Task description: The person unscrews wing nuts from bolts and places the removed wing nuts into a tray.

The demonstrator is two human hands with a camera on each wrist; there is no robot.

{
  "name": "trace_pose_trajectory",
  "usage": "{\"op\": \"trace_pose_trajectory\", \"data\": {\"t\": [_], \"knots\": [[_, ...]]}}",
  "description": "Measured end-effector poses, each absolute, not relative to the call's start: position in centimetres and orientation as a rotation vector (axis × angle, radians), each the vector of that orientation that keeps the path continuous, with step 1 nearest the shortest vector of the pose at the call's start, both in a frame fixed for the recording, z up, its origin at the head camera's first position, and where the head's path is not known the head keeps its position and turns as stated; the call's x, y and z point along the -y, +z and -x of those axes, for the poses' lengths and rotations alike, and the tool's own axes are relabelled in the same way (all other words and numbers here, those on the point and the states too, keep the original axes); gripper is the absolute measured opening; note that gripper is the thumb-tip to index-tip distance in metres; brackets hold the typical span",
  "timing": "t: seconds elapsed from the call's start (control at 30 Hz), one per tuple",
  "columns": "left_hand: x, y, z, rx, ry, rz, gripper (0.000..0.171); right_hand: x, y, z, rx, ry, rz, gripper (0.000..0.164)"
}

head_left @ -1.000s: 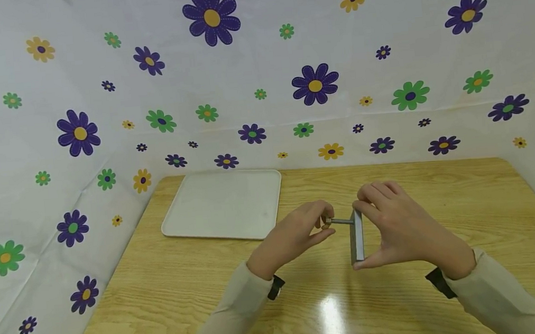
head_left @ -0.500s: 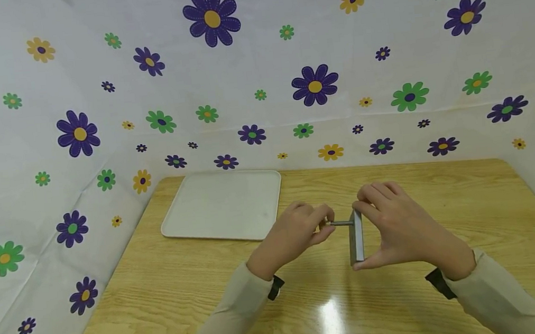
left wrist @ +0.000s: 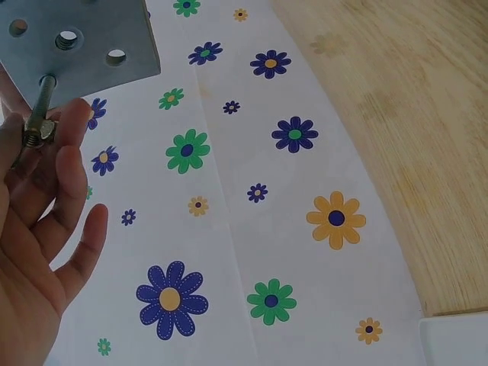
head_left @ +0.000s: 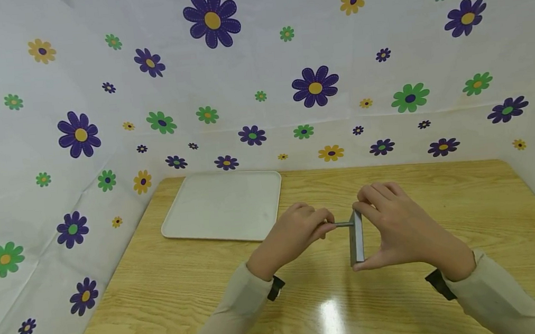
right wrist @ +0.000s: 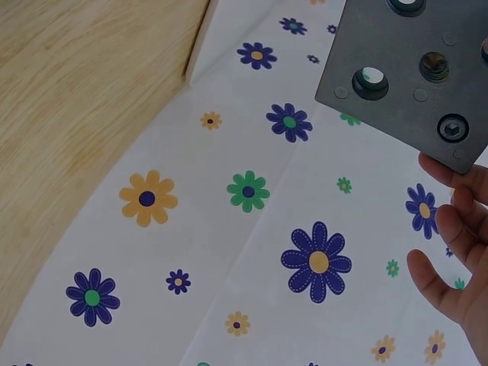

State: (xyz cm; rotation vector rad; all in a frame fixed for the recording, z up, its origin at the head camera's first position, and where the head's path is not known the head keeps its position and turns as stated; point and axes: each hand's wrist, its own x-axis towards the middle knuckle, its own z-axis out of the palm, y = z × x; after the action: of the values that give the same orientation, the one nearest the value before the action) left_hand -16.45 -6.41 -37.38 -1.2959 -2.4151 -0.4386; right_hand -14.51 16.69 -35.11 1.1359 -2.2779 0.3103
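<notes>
My right hand grips a square grey metal plate by its edges, thumb below and fingers above, holding it on edge over the table. A threaded bolt sticks out of a corner hole on the plate's left face. Its socket head sits in a recess on the other face. With thumb and forefinger, my left hand pinches a small brass-coloured nut at the bolt's free end. In the head view the fingers hide that nut. Several other holes in the plate show in both wrist views.
A white rectangular tray lies at the back left of the wooden table. White cloth printed with flowers rises behind the table and along both sides.
My left fingers have gone from spread, with the nut showing between them, to pinched together over the bolt's end. The plate and my right hand have hardly moved.
</notes>
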Motion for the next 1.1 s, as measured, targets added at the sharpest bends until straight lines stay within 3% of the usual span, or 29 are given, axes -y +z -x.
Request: {"op": "trace_pose_trajectory", "data": {"t": [0.23,0.63,1.1], "knots": [[6.45,-37.43,16.44,2.39,-0.443,1.35,0.021,-16.82,-35.1,14.47,2.291,0.301,-1.122,0.088],[6.07,-37.59,16.28,2.391,-0.538,1.324,0.019,-16.78,-35.15,14.49,2.27,0.306,-1.128,0.088],[6.11,-37.06,15.79,2.277,-0.006,1.255,0.04,-16.87,-35.26,14.52,2.275,0.29,-1.126,0.09]]}}
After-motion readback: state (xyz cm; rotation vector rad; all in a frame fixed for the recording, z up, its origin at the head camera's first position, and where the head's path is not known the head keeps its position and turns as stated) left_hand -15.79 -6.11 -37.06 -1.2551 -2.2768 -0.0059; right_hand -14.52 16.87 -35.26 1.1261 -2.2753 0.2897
